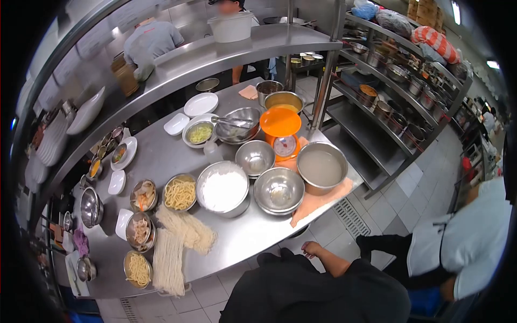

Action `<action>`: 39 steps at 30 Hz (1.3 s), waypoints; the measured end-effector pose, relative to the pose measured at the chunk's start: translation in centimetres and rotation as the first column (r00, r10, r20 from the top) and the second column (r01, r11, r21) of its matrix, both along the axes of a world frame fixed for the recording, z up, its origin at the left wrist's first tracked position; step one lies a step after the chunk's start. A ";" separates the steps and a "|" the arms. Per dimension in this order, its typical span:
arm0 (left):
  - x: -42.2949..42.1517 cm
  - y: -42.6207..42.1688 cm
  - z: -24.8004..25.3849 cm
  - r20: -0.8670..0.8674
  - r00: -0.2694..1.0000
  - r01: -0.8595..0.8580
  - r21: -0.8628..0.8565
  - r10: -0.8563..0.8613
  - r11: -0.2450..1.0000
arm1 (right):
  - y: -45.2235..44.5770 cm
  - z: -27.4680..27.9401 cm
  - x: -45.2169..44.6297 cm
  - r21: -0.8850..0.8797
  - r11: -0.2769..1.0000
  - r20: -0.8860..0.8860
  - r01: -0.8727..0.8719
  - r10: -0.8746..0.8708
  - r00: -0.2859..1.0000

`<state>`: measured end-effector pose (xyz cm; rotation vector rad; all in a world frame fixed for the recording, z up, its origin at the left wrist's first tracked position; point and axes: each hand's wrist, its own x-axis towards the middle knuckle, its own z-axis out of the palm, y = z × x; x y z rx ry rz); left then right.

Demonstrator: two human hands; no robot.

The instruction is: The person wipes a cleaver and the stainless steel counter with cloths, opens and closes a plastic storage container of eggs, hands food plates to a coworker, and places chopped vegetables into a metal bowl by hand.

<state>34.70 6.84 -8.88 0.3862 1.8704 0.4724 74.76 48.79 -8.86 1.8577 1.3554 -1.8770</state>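
Note:
My right hand (312, 248) hangs beside my dark clothing, just off the near edge of the steel table (231, 237). Its fingers are loosely bent and a little apart, with nothing visible in them. No part of my left hand shows. Nearest on the table are a steel bowl (279, 189) with a little residue, a pot of cloudy liquid (322, 166) on an orange cloth (323, 200), and a large bowl of white powder (222, 185). Behind them stands an orange kitchen scale (281, 126). Dry noodles (169, 258) lie bare on the table's left part.
Bowls of cooked noodles (180, 192) and raw meat (141, 230) stand on the left. A steel overshelf (269, 43) crosses above. A rack of pots (398, 102) is at the right. One person in white (474, 242) stands close on my right; others work behind the table.

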 end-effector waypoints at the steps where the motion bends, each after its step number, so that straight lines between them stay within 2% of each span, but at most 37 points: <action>1: 0.6 0.7 0.3 0.028 0.999 -0.044 0.028 0.043 0.999 | 1.2 -0.1 0.2 -0.011 1.000 -0.009 0.007 -0.007 1.000; 3: 1.6 1.3 0.7 0.189 0.965 -0.214 0.148 0.185 0.966 | 3.3 -1.7 1.2 -0.031 0.999 -0.018 0.025 -0.025 1.000; 5: 2.1 1.7 0.8 0.338 0.910 -0.339 0.267 0.241 0.902 | 4.6 -3.1 2.6 -0.059 0.998 -0.021 0.029 -0.030 0.999; 6: 1.8 3.2 1.7 0.094 0.992 -0.111 0.314 0.085 0.943 | 5.2 -3.5 3.2 -0.074 0.997 -0.002 0.005 -0.005 1.000; 7: 1.5 4.8 2.7 -0.197 0.977 0.137 0.269 -0.085 0.953 | 5.8 -3.9 3.8 -0.088 0.996 0.017 -0.021 0.022 1.000; 8: 1.1 6.3 3.6 -0.451 0.865 0.319 0.157 -0.220 0.935 | 6.1 -4.1 4.1 -0.098 0.994 0.017 -0.053 0.055 0.998; 9: 1.7 7.4 4.2 -0.299 0.954 0.028 0.131 0.012 0.991 | 6.5 -4.1 4.4 -0.134 0.986 0.043 -0.104 0.111 0.993; 10: 2.5 8.7 5.5 -0.189 0.936 -0.286 0.086 0.297 0.955 | 7.0 -4.4 4.7 -0.169 0.970 0.071 -0.176 0.190 0.979; 11: 2.3 8.5 4.5 -0.187 0.924 -0.316 0.120 0.334 0.941 | 7.2 -7.7 5.2 -0.233 0.956 0.061 -0.181 0.200 0.978; 12: 2.8 8.7 5.1 -0.253 0.921 -0.278 0.108 0.297 0.954 | 7.4 -9.6 5.1 -0.295 0.933 0.055 -0.204 0.230 0.972; 13: 3.5 8.5 5.4 -0.272 0.907 -0.290 0.150 0.322 0.945 | 8.0 -11.2 5.7 -0.271 0.903 -0.067 -0.334 0.329 0.942; 14: 3.9 7.6 4.7 -0.346 0.897 -0.244 0.135 0.276 0.960 | 8.5 -11.3 5.8 -0.225 0.866 -0.185 -0.446 0.412 0.892; 16: 6.6 6.6 7.4 -0.330 0.844 -0.386 0.177 0.424 0.905 | 9.3 -14.0 4.6 -0.258 0.794 -0.274 -0.551 0.486 0.830; 18: 9.7 3.5 7.4 -0.323 0.786 -0.513 0.137 0.527 0.848 | 9.8 -20.0 4.0 -0.356 0.770 -0.306 -0.530 0.440 0.844; 19: 10.5 2.1 7.1 -0.302 0.786 -0.537 0.097 0.539 0.838 | 9.6 -23.7 3.4 -0.508 0.747 -0.372 -0.428 0.258 0.892; 20: 11.4 0.3 6.9 -0.306 0.754 -0.582 0.101 0.582 0.807 | 10.6 -21.8 2.6 -0.378 0.750 -0.250 -0.543 0.481 0.840; 21: 12.6 -1.8 6.3 -0.268 0.829 -0.530 -0.091 0.491 0.843 | 10.5 -15.9 0.0 -0.326 0.724 -0.133 -0.608 0.602 0.788; 22: 13.8 -4.1 5.2 -0.200 0.895 -0.441 -0.273 0.398 0.855 | 10.3 -12.8 -2.2 -0.307 0.707 -0.056 -0.638 0.655 0.753; 24: 16.8 -10.5 -1.3 0.005 0.913 -0.380 -0.354 0.408 0.855 | 9.1 -8.6 -6.5 -0.278 0.675 0.006 -0.683 0.712 0.702; 26: 19.7 -15.3 -2.7 0.088 0.986 -0.112 -0.284 0.142 0.952 | 7.6 -7.2 -10.0 -0.253 0.633 0.053 -0.732 0.764 0.643; 27: 20.7 -17.3 -4.1 0.168 0.887 -0.362 -0.327 0.431 0.873 | 6.4 -6.8 -11.6 -0.243 0.603 0.074 -0.759 0.792 0.606; 28: 21.6 -19.2 -5.2 0.231 0.700 -0.569 -0.392 0.675 0.723 | 4.9 -6.4 -13.2 -0.231 0.565 0.096 -0.792 0.824 0.559; 29: 22.4 -20.8 -5.7 0.208 0.703 -0.585 -0.374 0.680 0.720 | 3.1 -5.9 -14.7 -0.220 0.517 0.117 -0.828 0.856 0.503; 30: 22.2 -22.0 -4.1 0.185 0.708 -0.596 -0.359 0.681 0.718 | 1.4 -6.0 -16.4 -0.199 0.421 0.134 -0.885 0.906 0.401; 31: 21.5 -22.5 -2.7 0.131 0.489 -0.717 -0.503 0.863 0.483 | -0.6 -6.1 -18.1 -0.163 0.270 0.154 -0.949 0.957 0.245; 33: 20.8 -25.2 -0.6 0.035 0.585 -0.725 -0.425 0.810 0.542 | -4.5 -6.6 -21.9 -0.044 -0.249 0.226 -0.967 0.941 -0.253; 34: 19.7 -26.8 -0.3 0.016 0.611 -0.717 -0.414 0.792 0.561 | -6.9 -7.1 -24.3 0.043 -0.519 0.313 -0.853 0.818 -0.482; 35: 18.5 -28.4 0.2 -0.004 0.636 -0.707 -0.405 0.772 0.580 | -9.6 -6.8 -27.0 0.120 -0.640 0.408 -0.759 0.729 -0.550; 36: 17.4 -30.4 -1.1 0.019 0.519 -0.790 -0.370 0.854 0.488 | -12.8 -5.9 -29.8 0.207 -0.636 0.500 -0.743 0.722 -0.478; 37: 16.6 -32.9 -3.3 0.041 0.383 -0.864 -0.337 0.923 0.374 | -16.6 -2.2 -32.8 0.348 -0.425 0.476 -0.836 0.848 -0.233; 38: 15.4 -35.4 -5.5 -0.025 0.536 -0.835 -0.164 0.844 0.526 | -21.1 3.2 -36.0 0.504 -0.189 0.388 -0.843 0.922 0.025; 39: 14.6 -37.7 -6.2 -0.123 0.657 -0.750 -0.004 0.744 0.661 | -24.5 6.1 -39.7 0.514 -0.080 0.202 -0.854 0.979 0.030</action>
